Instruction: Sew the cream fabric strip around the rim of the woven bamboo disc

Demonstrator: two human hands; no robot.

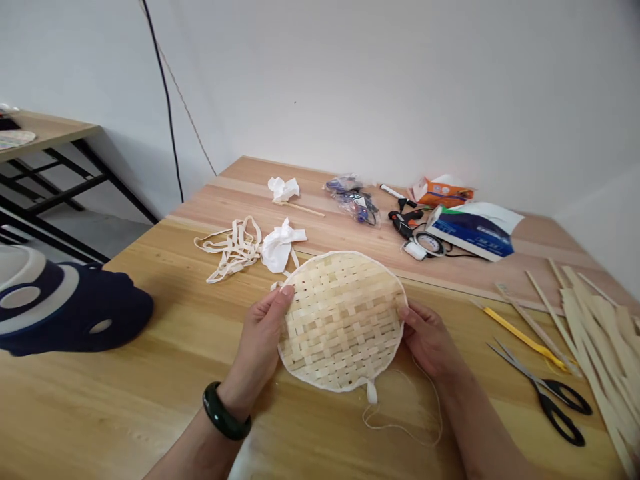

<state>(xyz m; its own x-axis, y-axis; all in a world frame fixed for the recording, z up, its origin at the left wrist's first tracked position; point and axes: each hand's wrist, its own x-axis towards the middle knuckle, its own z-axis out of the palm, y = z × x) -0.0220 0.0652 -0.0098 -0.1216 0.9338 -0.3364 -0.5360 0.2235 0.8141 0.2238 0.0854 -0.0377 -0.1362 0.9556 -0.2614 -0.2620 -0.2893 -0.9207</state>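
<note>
A round woven bamboo fan panel (345, 320), edged with white binding tape, is held up between both hands above the wooden table. My left hand (263, 330) pinches its left rim, thumb on the front face. On the opposite rim, my right hand (430, 333) grips with the thumb in front; its other fingers are partly hidden behind. A short tape end (371, 391) sticks out from the bottom edge. Thin thread (400, 427) trails from near there in a loose loop toward my right hand.
Black-handled scissors (547, 393), a yellow cutter (520, 331) and bamboo strips (600, 347) lie right. Farther back are a tissue box (470, 233), a glue gun (405, 223) and bagged items (353, 200). Left sit coiled white tape (235, 247), crumpled tissue (280, 247) and a navy cap (85, 307).
</note>
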